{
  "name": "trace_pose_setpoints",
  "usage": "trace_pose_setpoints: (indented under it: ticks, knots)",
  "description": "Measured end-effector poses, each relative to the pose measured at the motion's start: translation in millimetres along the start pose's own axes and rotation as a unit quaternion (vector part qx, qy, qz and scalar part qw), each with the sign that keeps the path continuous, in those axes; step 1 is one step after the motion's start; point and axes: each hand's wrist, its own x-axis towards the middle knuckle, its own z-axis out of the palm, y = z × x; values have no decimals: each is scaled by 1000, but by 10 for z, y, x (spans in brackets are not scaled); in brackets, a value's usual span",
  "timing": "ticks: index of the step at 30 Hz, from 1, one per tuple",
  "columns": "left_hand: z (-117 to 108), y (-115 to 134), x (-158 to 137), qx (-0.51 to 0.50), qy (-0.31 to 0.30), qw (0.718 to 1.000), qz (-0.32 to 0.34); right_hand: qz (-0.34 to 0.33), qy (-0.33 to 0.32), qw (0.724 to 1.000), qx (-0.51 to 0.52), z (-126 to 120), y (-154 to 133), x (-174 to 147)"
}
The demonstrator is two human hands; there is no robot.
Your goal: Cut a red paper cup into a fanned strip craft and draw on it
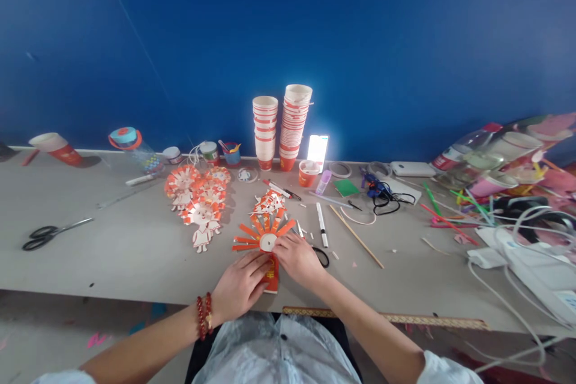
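A paper cup cut into strips (269,243) lies in front of me, its white round base up and its orange strips fanned out like rays. My left hand (240,287) is closed on its wide orange piece with yellow lettering, the fingers curled over the edge beside the base. On the other side, my right hand (300,259) has its fingers bent onto the rim of the base; the fingertips are partly hidden. Black-handled scissors (321,257) lie partly under my right hand. Just behind the cut cup is a small heap of orange and white paper cutouts (269,201).
Paper figures with orange frills (200,207) lie at left, near other scissors (56,231). Two stacks of paper cups (265,132) stand by the blue wall beside a lit phone (318,151). A white marker (322,225) and wooden stick (357,237) lie right. Cables and bottles clutter the far right.
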Motion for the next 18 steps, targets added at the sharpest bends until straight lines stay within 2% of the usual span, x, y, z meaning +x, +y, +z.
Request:
trace_pose_setpoints:
  ticks: [10,18]
  knots:
    - [-50,2,-88,-1,-35,999,-12,35,41,998,28,33,-65,-68]
    - [-43,-59,-75,42,-54,998,11,69,-21,997,26,6,-118,174]
